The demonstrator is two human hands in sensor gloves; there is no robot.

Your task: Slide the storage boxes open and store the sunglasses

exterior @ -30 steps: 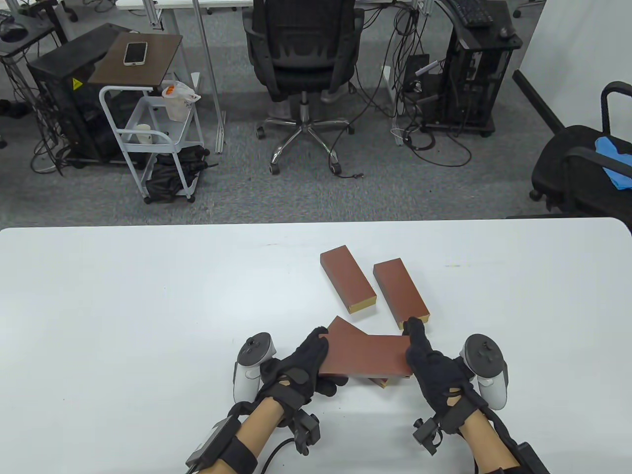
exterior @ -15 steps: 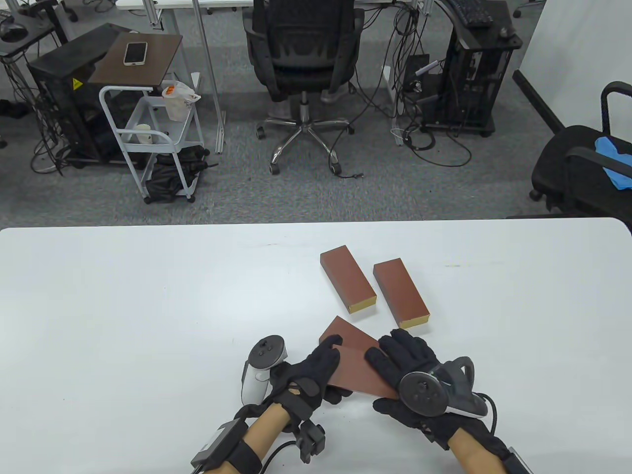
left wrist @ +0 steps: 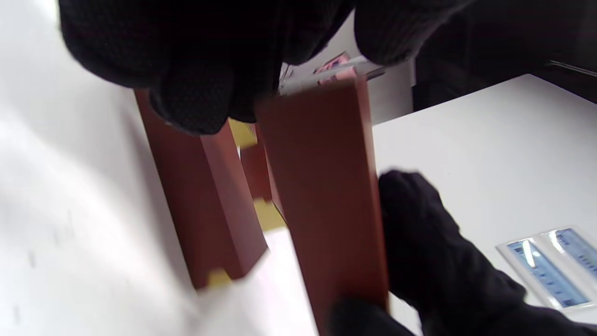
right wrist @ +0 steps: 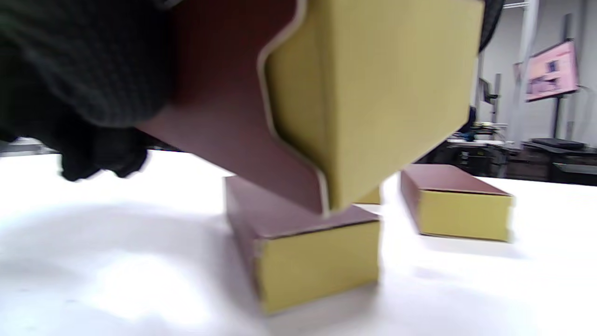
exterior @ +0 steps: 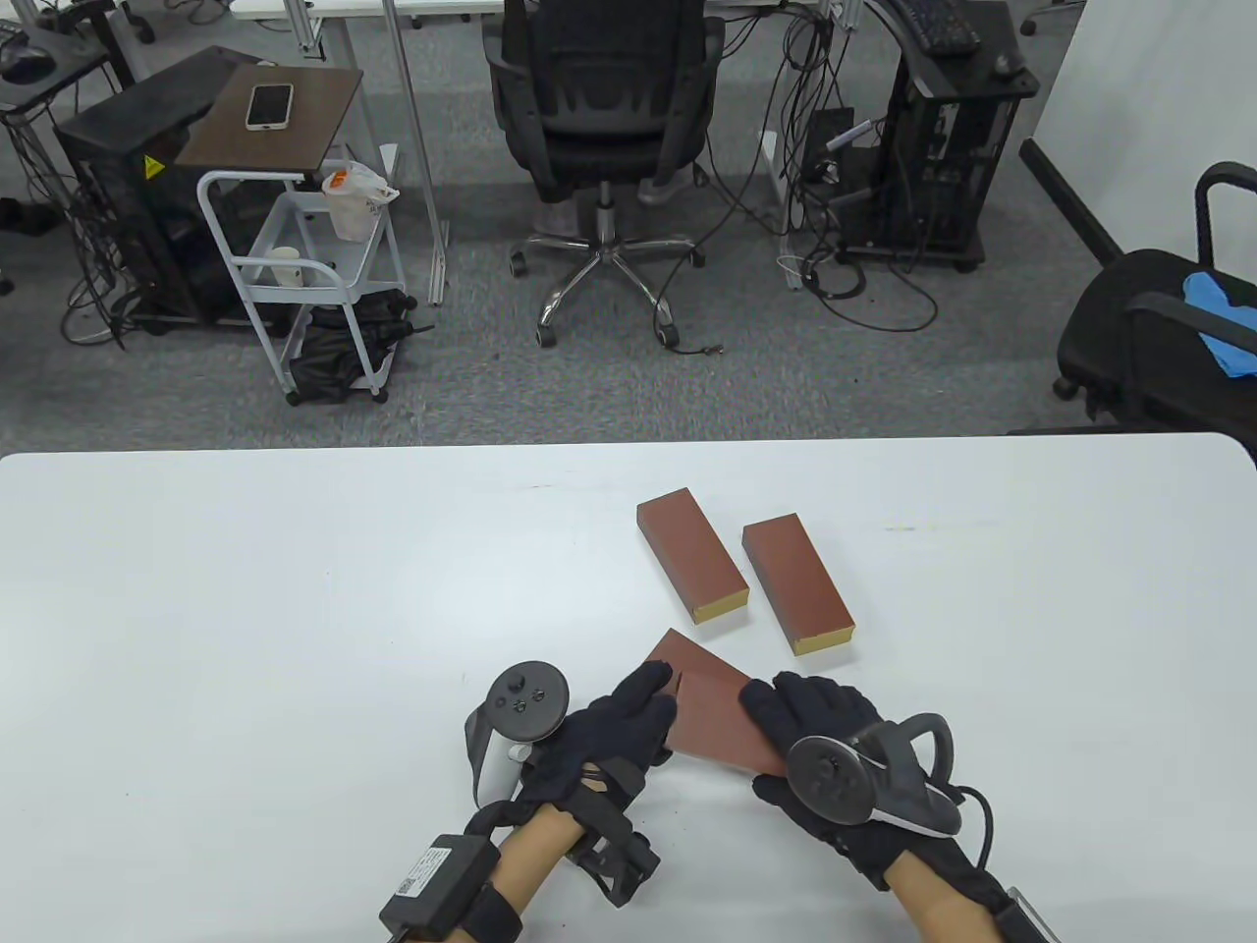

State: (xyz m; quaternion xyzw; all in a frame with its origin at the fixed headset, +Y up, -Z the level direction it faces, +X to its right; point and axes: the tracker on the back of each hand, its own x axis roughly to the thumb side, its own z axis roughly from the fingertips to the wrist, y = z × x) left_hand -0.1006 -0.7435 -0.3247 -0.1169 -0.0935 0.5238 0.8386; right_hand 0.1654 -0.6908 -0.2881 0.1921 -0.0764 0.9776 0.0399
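Between both gloved hands, left hand (exterior: 614, 732) and right hand (exterior: 820, 722) each clasp an end of the raised brown storage box (exterior: 722, 727), its long axis running hand to hand.

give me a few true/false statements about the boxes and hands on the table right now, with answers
1. Both gloved hands hold one reddish-brown rectangular cardboard box, the left hand at one end and the right hand at the other. True.
2. The held box lies flat on the white table. False: the right wrist view shows it lifted and tilted above another box.
3. Two more closed reddish-brown boxes lie side by side farther back. True.
4. Sunglasses lie beside the boxes. False: none are visible.
5. The box ends are yellow. True.
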